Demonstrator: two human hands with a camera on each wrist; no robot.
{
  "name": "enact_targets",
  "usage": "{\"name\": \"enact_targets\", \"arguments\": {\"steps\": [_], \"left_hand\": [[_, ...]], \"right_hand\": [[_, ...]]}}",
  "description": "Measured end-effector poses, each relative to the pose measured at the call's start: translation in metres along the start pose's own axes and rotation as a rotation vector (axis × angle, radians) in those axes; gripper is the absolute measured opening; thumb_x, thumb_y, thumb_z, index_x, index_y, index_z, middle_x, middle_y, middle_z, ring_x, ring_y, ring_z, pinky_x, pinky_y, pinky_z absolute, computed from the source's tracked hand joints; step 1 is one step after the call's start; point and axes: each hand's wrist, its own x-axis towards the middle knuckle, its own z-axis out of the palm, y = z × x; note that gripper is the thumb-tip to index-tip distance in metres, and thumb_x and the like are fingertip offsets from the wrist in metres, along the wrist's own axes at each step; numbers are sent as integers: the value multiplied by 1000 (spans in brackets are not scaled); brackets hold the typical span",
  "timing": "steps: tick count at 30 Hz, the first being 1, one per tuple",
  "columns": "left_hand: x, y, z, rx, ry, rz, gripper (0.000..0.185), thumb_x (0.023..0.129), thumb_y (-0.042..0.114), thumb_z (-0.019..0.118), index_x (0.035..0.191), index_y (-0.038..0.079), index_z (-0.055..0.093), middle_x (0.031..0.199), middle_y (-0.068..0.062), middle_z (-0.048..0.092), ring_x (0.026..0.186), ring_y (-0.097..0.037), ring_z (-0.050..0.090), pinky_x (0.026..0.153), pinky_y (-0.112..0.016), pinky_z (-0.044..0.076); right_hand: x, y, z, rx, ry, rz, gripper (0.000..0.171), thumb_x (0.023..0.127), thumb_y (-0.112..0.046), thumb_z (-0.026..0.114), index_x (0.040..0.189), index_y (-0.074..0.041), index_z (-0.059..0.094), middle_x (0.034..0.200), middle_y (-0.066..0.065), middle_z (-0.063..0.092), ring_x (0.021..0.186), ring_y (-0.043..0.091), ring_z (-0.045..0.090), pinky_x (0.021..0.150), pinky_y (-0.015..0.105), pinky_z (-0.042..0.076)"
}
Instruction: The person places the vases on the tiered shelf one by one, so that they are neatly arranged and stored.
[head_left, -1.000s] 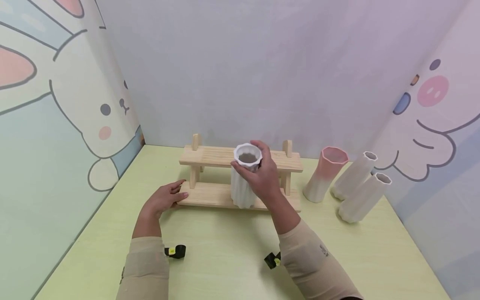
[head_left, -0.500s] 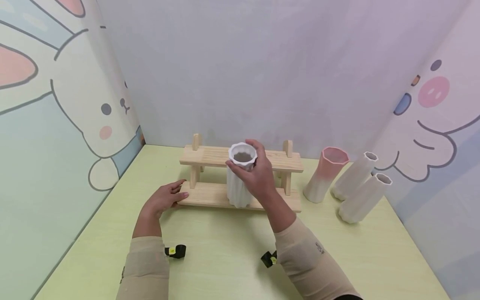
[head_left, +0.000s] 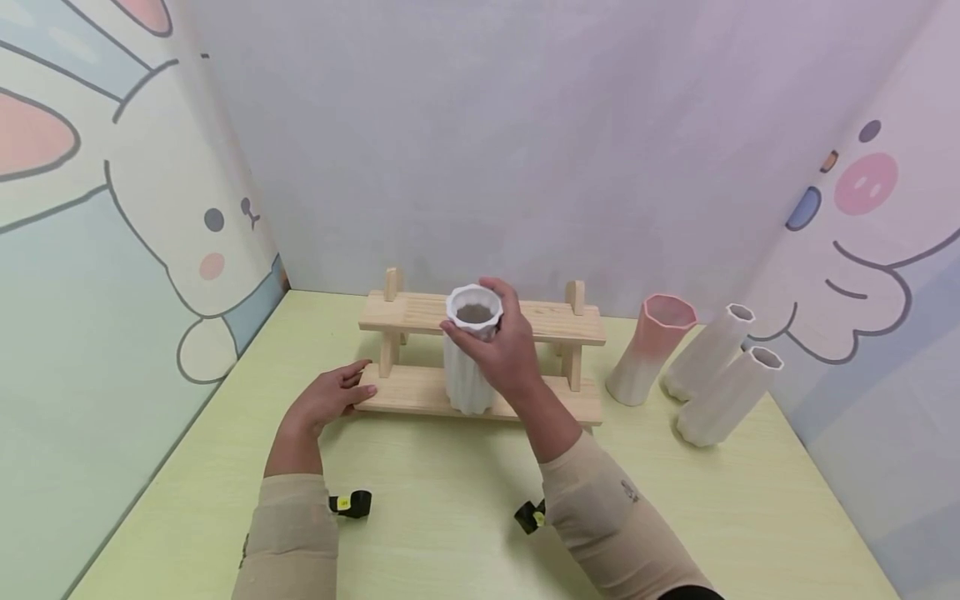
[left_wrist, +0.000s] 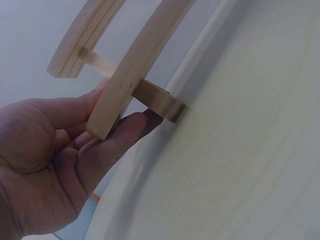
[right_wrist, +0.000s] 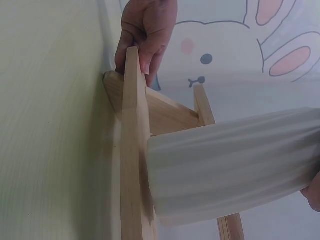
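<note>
The right hand is curling its fingers round the upper part of a white ribbed vase, just under the rim, and is holding it upright over the lower board of a small wooden two-tier shelf that is standing on the green tabletop. In the right wrist view the vase's base is sitting right at the lower board; it looks to be touching the wood, though the angle is too steep to say whether its weight is fully resting there.

The left hand is lying with relaxed, nearly straight fingers against the left end of that lower board, steadying it; the left wrist view is showing the fingers under and beside the board's edge rather than closed round it.

Judging by how things are lying, one vase is close to being set on the shelf, with the grip not yet let go. Three more are waiting to the right of the shelf, well apart from the hands: a pink vase and two white vases, so most of the loading appears to be left. The upper board is carrying nothing.
</note>
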Motion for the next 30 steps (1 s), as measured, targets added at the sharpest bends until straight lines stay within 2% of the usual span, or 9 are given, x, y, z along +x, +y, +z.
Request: {"name": "enact_targets", "arguments": {"steps": [3,9,21,30], "left_hand": [[-1,-1,0,6,1,1,73,87,33,65,147,19,27,148,-14,28,112,-23,53,77,-30,49],[-2,0,0,-4,0,5,74,86,32,66,147,17,27,148,-15,27,112,-24,53,77,-31,50],[-3,2,1,-2,8,-26,76,85,34,67,147,18,27,148,-14,27,114,-24,52,78,-32,50],[-1,3,0,-6,-7,-15,76,85,34,66,148,17,27,148,-15,26,113,-25,53,80,-34,51]], "right_hand": [[0,-1,3,4,-7,3,76,74,-45,75,134,-15,39,98,3,60,86,14,59,68,33,51],[1,-4,8,-3,-15,16,75,73,-49,74,133,-21,39,97,2,60,86,12,58,69,33,51],[5,-5,18,-25,-31,5,77,73,-51,73,134,-19,38,96,0,59,85,12,58,67,31,51],[8,-6,24,-21,-33,6,77,73,-50,73,134,-18,38,95,2,60,83,12,58,66,31,50]]}}
